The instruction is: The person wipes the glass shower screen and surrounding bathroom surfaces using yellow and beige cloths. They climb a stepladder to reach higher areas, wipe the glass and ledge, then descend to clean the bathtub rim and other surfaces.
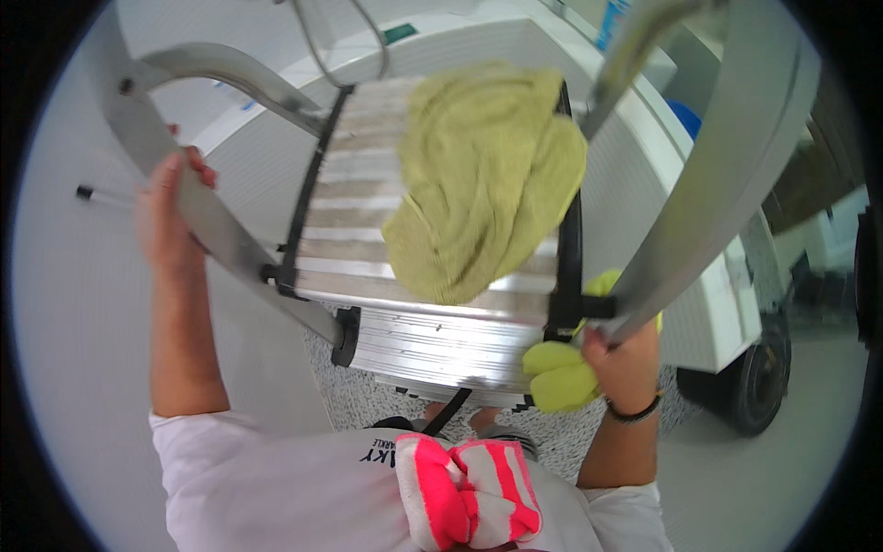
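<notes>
Before me is an aluminium step ladder with grey side rails. A crumpled yellow-green cloth lies on its ribbed top platform. My left hand grips the left rail, fingers wrapped over it and somewhat blurred. Low on the right rail, my right hand is closed around the metal. Yellow-green rubber gloves are bunched at that hand, partly behind the rail; whether the fingers pinch them is unclear.
Behind the ladder runs a white bathtub with a broad rim. A shower hose hangs over it at the back. A round black bin stands at right on the speckled floor. A pink-and-white striped cloth hangs at my chest.
</notes>
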### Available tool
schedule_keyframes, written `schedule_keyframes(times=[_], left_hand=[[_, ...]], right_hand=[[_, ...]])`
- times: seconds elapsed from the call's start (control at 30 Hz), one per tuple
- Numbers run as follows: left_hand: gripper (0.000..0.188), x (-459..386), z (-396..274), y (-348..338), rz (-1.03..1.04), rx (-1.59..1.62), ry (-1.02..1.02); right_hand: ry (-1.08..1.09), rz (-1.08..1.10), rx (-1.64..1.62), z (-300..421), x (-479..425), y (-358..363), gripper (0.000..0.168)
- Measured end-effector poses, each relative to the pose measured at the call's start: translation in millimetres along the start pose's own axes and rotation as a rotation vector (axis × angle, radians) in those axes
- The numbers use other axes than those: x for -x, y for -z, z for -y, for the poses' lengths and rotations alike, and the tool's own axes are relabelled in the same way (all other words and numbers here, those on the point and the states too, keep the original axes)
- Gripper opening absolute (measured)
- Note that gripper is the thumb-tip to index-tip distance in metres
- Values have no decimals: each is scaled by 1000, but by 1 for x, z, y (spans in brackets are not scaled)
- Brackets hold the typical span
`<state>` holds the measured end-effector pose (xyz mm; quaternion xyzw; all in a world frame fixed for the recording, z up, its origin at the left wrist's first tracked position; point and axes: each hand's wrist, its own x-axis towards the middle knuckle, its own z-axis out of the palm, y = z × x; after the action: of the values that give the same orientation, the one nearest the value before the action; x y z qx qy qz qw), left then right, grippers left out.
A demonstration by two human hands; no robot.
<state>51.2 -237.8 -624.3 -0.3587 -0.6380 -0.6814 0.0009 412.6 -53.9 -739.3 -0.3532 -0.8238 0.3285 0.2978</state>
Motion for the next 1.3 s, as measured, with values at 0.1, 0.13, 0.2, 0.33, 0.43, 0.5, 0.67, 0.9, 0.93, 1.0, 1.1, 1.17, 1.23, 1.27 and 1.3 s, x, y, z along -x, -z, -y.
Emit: schedule_keyframes(times=[0.1, 0.13, 0.2, 0.33, 0.43, 0.5, 0.67, 0.9, 0.93, 1.0, 1.1, 1.17, 1.23, 1.27, 1.3], left_hand=[[37, -2, 14, 1, -6, -9, -21], [35, 7, 20, -2, -15, -6, -32], [31, 11, 43, -5, 18, 45, -53], [26, 12, 55, -10, 82, 56, -62], [28, 13, 48, -6, 79, 79, -45], [33, 13, 43, -7, 90, 44, -11], [53, 42, 42, -11, -215, -523, -865], [65, 76, 7, -100, 490, -607, -641], [66, 64, 22, -117, 625, -576, -494], [69, 32, 49, -152, 873, -482, -229], [60, 52, 35, -171, 853, -675, -312], [54, 63, 19, -178, 848, -885, -304], [49, 68, 5, -170, 732, -500, -198], [47, 69, -6, -161, 665, -313, -147], [43, 71, -14, -158, 598, -93, -140]], right_hand=[[34, -71, 31, -18, 6, -15, 38], [-23, -89, -3, -30, 14, -25, 37], [-121, -160, -44, -32, 24, -30, 33], [-156, -202, -32, -32, 30, -35, 29], [-161, -222, 260, -20, 44, -36, 30], [-165, -205, 566, -25, 70, -39, 31], [-283, -413, 590, -35, 229, -43, 29], [-746, -502, 787, 25, 468, -19, 25], [-762, -537, 815, 36, 484, -19, 25], [-777, -651, 827, 51, 505, -20, 25], [-777, -751, 832, 54, 531, -21, 24], [-767, -756, 821, 50, 535, -19, 24], [-764, -732, 803, 42, 530, -13, 24], [-743, -728, 795, 35, 526, -8, 24], [-727, -721, 789, 29, 521, -2, 24]])
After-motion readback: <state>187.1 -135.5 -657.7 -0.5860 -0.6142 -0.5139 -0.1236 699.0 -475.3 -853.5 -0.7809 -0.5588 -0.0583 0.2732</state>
